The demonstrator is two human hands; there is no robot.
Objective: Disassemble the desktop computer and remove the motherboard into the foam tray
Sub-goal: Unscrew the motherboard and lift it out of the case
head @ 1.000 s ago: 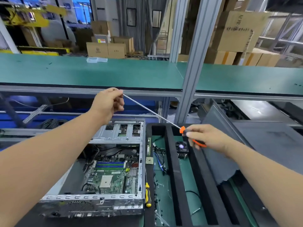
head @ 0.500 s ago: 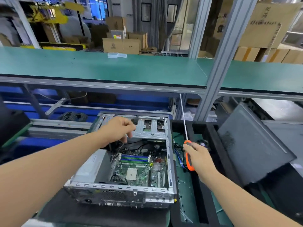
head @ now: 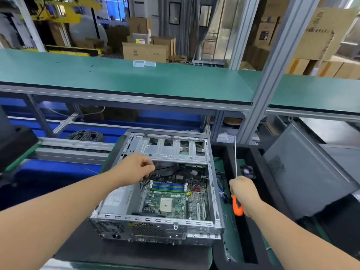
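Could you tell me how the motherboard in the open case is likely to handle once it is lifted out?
The motherboard looks thin and flat, so probably light and slightly flexible. Its exposed socket and slots suggest it is fragile; holding it by the edges seems wise.

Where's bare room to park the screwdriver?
Free: the green shelf behind the case, bare but for small clear boxes. Crowded: the foam tray right of the case holds a fan and cables; the case interior is full.
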